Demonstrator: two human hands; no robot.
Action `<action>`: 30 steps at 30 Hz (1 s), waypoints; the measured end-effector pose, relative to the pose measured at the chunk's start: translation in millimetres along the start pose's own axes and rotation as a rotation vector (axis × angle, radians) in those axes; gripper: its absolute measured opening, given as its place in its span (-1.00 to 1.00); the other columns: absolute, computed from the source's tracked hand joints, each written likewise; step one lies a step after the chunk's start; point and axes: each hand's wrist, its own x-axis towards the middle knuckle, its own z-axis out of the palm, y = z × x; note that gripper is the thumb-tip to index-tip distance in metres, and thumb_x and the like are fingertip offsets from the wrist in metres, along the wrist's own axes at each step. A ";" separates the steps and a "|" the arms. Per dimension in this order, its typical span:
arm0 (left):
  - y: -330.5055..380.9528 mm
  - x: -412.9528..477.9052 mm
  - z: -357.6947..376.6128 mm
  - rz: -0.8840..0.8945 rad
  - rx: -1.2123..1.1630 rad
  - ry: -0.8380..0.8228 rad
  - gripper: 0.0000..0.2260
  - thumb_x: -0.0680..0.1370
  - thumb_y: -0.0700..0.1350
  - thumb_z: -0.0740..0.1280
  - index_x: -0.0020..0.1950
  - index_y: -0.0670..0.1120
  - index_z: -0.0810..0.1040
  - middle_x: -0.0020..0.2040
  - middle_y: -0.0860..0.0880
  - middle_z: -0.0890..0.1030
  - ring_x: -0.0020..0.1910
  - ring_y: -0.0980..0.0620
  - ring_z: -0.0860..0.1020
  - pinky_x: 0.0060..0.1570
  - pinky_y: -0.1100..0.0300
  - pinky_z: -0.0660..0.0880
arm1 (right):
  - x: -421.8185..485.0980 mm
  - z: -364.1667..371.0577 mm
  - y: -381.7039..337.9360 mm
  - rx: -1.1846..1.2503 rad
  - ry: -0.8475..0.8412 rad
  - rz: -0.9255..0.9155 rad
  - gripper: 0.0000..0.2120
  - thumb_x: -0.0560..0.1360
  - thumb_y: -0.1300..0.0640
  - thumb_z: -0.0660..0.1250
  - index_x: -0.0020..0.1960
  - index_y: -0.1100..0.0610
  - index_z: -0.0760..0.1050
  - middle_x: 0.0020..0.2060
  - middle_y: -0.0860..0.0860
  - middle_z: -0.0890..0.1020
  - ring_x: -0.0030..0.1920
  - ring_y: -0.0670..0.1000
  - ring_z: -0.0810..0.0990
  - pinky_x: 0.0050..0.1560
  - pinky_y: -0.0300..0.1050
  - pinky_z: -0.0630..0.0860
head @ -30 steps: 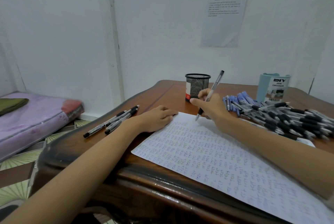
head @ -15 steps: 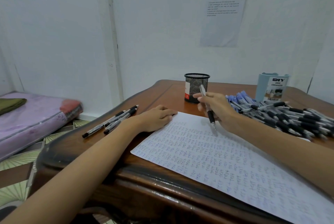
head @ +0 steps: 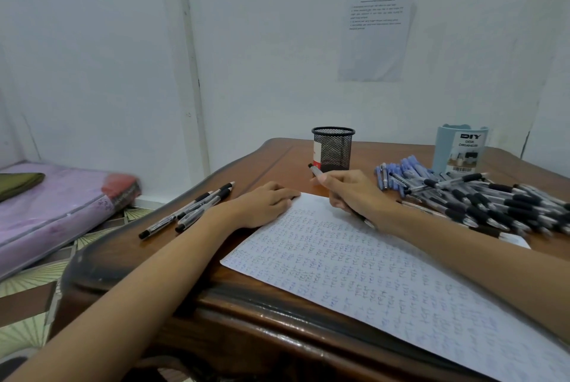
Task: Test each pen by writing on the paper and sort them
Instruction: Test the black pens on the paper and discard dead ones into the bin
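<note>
Table (head: 271, 162): wood.
Paper (head: 370, 273): along near edge, full of scribbles.
Pile (head: 493, 199): pens, right of paper.
Left hand (head: 262, 206): flat, fingers relaxed, on paper's far corner.
Right hand (head: 354, 193): curled round pen.
Pen (head: 316, 169): slanted over paper's far edge.

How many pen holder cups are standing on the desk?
2. A black mesh cup stands beyond the right hand; a light blue organizer stands further right, behind the pen pile. None looks hidden.
</note>
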 end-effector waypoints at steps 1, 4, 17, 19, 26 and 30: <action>0.0 0.1 -0.3 0.002 -0.002 0.001 -0.62 0.66 -0.01 -0.01 0.48 0.07 0.20 0.44 -0.05 0.22 0.40 0.00 0.25 0.40 0.13 0.15 | 2.7 -2.7 0.6 -0.048 0.011 0.022 -0.80 0.59 0.06 0.21 -0.03 0.11 0.58 -0.52 -0.04 0.41 -0.56 -0.18 0.33 -0.42 -0.32 0.25; -0.4 0.6 -0.6 0.010 -0.009 0.006 -0.62 0.66 -0.01 -0.01 0.48 0.07 0.20 0.44 -0.04 0.23 0.39 0.00 0.26 0.40 0.12 0.15 | 8.2 -19.5 1.6 -0.204 0.042 0.139 -0.77 0.58 0.15 0.22 -0.20 0.20 0.51 -0.46 0.01 0.43 -0.53 -0.12 0.33 -0.47 -0.29 0.27; 2.3 1.7 1.0 0.051 0.059 0.088 -0.64 0.65 -0.04 0.04 0.46 0.02 0.27 0.39 -0.04 0.33 0.33 0.05 0.32 0.30 0.25 0.19 | -8.1 -121.3 23.6 -1.489 0.365 0.266 -0.77 0.56 0.21 0.17 0.17 0.22 0.50 0.10 0.13 0.60 0.10 0.13 0.57 -0.06 -0.11 0.45; 4.0 -0.1 0.0 0.047 0.074 0.094 -0.64 0.65 -0.04 0.05 0.45 0.01 0.29 0.39 -0.03 0.34 0.33 0.06 0.33 0.28 0.27 0.20 | -4.7 -118.6 25.1 -1.528 0.390 0.209 -0.79 0.57 0.19 0.17 0.11 0.19 0.53 0.05 0.11 0.61 -0.01 0.10 0.58 -0.17 -0.14 0.38; -4.7 -20.2 -22.3 -0.087 0.063 0.325 -0.68 0.63 -0.03 0.11 0.35 -0.02 0.43 0.34 -0.05 0.41 0.29 0.00 0.39 0.33 0.08 0.31 | 10.4 -62.2 -0.3 -1.150 0.269 -0.188 -0.76 0.53 0.11 0.17 0.07 0.10 0.59 -0.01 0.07 0.59 0.04 0.09 0.52 -0.10 -0.10 0.45; -38.3 -53.5 -35.0 -0.246 0.067 0.336 -0.70 0.63 -0.05 0.11 0.33 -0.03 0.45 0.33 -0.08 0.40 0.29 -0.06 0.40 0.31 0.09 0.28 | 9.6 2.5 -22.2 -1.038 -0.053 -0.435 -0.75 0.56 0.10 0.18 0.22 0.07 0.44 0.09 0.02 0.46 0.16 0.02 0.42 -0.09 -0.17 0.33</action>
